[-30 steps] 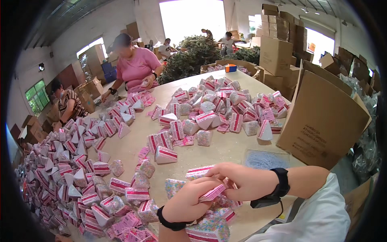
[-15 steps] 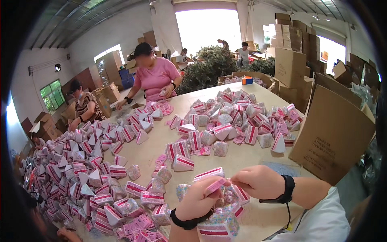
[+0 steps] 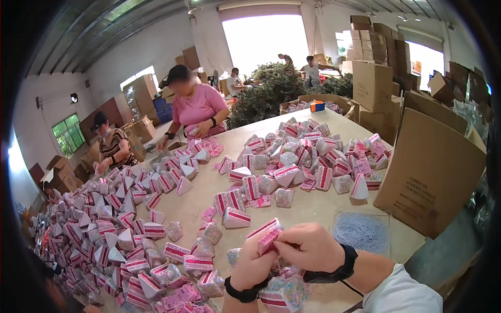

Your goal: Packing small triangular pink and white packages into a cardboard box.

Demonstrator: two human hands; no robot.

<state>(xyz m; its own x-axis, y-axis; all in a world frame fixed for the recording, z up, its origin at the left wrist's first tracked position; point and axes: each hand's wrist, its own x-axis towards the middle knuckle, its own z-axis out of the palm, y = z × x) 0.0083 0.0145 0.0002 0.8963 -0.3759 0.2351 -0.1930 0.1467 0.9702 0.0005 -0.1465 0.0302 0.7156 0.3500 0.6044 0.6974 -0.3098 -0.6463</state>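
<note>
Holding pink cards (image 3: 268,240) up over cake-slice pieces (image 3: 282,296), left hand (image 3: 254,268) grip closed on them; right hand (image 3: 313,248) fingers pinched at card edge, can't tell on what. Beyond: blue strands (image 3: 360,230) on counter (image 3: 313,211), slice heap (image 3: 286,175), co-worker in pink (image 3: 199,107).

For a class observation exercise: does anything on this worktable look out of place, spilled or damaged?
Nothing looks plainly spilled or damaged. The orange-and-blue object near the far edge of the worktable stands out mildly, its colours unlike the pink-and-white cake-slice models heaped nearer.
</note>
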